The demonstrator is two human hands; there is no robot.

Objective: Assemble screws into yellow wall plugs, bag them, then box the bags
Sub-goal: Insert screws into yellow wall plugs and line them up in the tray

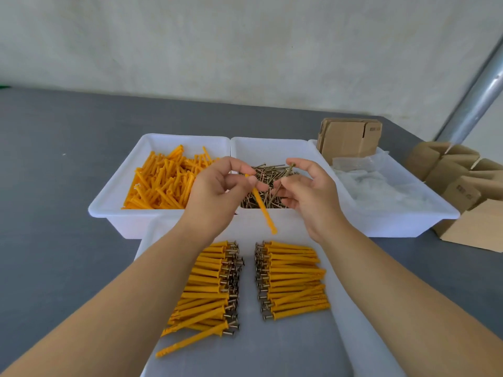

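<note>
Both hands are up over the middle of the table, above the tray of screws. The left hand (217,186) pinches a yellow wall plug (260,204) by its upper end between thumb and fingertips; the plug's long axis runs steeply, its held end up and away, its free tip slanting down toward the person and a little to the right. The right hand (307,186) pinches a single screw (283,180) between thumb and forefinger, the other fingers loosely curled; the screw lies on a slant, head up and to the right near the forefinger, point down and to the left toward the plug, the two close but seemingly not joined. Behind them three white trays stand side by side: the left tray (114,197) holds a loose heap of bare yellow plugs (160,183), too many to count, lying every which way; the middle tray (272,148) holds a tangle of loose screws (268,175); the right tray (408,213) holds clear plastic bags (375,183) and a stack of flat cardboard boxes (349,137) standing at its far end. Nearest the person a fourth tray (345,308) carries two stacks of finished plugs, a few dozen in all: the left stack (209,284) with screw heads pointing right, the right stack (294,281) with heads pointing left, so the heads face each other across a bare strip. Made-up cardboard boxes (462,191) sit on the grey table (54,186) at the far right.
</note>
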